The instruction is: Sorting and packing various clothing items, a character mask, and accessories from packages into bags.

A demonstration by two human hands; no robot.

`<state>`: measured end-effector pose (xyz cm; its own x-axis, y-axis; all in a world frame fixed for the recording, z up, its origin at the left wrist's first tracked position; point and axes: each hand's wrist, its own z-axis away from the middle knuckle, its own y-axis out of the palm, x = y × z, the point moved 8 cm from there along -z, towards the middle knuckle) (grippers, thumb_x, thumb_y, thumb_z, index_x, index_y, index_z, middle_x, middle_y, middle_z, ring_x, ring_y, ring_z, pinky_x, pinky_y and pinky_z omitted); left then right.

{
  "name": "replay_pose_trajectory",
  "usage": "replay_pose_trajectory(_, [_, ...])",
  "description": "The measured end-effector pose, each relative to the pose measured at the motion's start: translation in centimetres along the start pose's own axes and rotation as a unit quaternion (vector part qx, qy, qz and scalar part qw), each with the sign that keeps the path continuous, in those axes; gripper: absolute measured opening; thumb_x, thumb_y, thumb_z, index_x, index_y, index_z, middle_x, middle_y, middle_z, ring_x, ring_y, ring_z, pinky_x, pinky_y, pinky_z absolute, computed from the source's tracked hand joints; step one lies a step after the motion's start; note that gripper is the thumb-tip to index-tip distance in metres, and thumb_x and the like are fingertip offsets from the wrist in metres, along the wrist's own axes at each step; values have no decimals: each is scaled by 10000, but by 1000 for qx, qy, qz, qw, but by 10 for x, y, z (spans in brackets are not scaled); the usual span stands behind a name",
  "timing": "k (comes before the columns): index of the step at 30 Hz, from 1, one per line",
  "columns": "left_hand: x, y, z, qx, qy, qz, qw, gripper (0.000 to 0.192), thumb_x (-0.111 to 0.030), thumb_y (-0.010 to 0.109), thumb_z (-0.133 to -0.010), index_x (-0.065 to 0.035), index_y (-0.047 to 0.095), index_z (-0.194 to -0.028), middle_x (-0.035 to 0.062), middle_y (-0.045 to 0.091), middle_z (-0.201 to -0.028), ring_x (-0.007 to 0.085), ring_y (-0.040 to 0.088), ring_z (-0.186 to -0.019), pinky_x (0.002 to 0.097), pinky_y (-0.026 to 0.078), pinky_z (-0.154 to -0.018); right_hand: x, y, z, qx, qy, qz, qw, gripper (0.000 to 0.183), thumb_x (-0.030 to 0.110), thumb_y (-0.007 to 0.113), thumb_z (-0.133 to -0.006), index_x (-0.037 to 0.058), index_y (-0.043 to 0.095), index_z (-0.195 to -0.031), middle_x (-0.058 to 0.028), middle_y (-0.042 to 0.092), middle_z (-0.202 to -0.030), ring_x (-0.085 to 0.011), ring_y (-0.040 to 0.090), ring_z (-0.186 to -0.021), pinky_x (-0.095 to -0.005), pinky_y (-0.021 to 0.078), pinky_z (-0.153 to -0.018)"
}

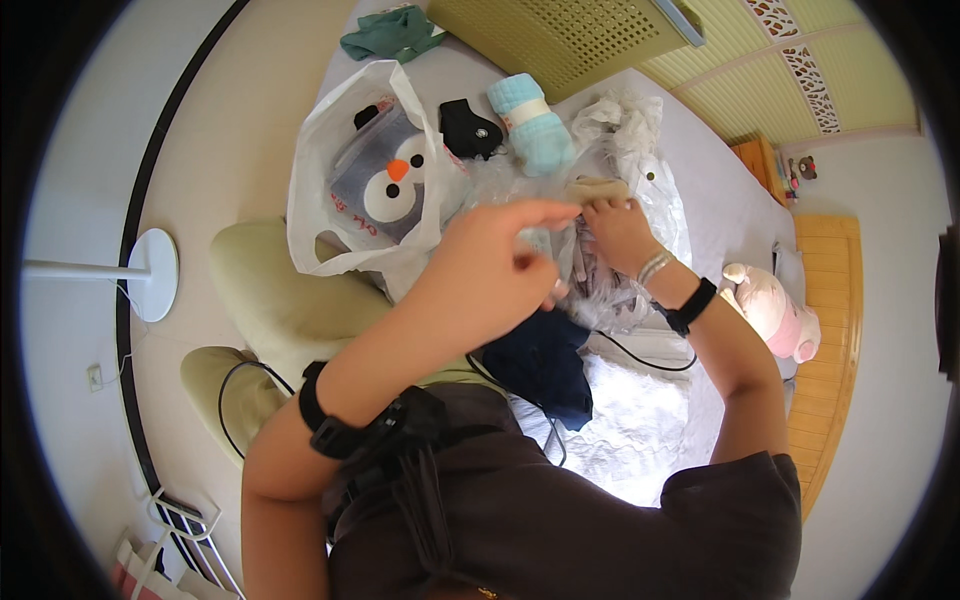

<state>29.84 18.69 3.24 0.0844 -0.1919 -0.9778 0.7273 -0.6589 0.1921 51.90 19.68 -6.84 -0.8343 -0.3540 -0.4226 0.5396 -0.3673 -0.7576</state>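
Observation:
My right hand (619,234) is curled over the edge of a beige folded cloth item (598,187), its fingertips on the fabric. Below it, striped pale fabric lies in clear crinkled plastic (600,304). Slightly blurred, my left hand (504,259) hovers to the left, index finger stretched towards the right hand and the other fingers bent; I see nothing held in it. A rolled light-blue towel (536,124) with a paper band lies beyond. Beside it is a black sock-like item (469,129). An open white plastic bag (304,202) holds a grey penguin-faced plush item (390,176).
An olive perforated basket (555,45) and green cloth (394,34) stand at the far side of the bed (720,172). Dark navy cloth (544,367) and a black cable (645,364) lie near my body. A pink plush toy (776,311) rests by the wooden headboard (829,337).

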Motion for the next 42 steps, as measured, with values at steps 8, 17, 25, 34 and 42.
replay_pose_trajectory(8, [1,13,51,-6,65,-116,991,623,107,437,-797,7,338,-1405,153,256,-1511,183,684,-797,247,541,-672,-1,21,-24,-67,63,-52,994,504,314,676,-755,15,546,-1139,-119,602,-1079,-294,580,-1042,-446,445,-887])
replay_pose_trajectory(17, [-10,92,57,62,235,-98,965,705,17,530,-801,87,205,-1423,258,168,-1507,287,619,-956,318,500,-785,-7,-54,20,-140,13,-90,986,552,300,666,-775,77,505,-1253,-96,476,-1345,-311,533,-1118,-437,415,-934])
replay_pose_trajectory(25, [-21,71,75,133,134,-1,982,778,-30,577,-831,114,99,-1427,309,92,-1497,292,611,-1039,326,496,-891,-9,-107,100,-292,125,91,944,640,132,702,-688,138,467,-1284,-180,384,-1412,-357,483,-1178,-467,400,-960])
replay_pose_trajectory(34, [-41,43,101,138,113,37,983,776,-119,621,-859,104,139,-1425,301,90,-1502,274,591,-1118,317,494,-918,-94,-67,76,-238,108,-353,898,154,-92,525,-728,8,588,-826,-77,649,-943,-242,626,-713,-335,521,-669])
replay_pose_trajectory(42, [-39,26,137,308,116,-120,937,606,-176,638,-871,30,376,-1377,234,450,-1356,290,615,-1060,334,493,-907,-39,-148,42,-41,-155,-573,804,150,-117,488,-803,6,550,-745,-108,611,-1069,-160,611,-885,-286,497,-816])
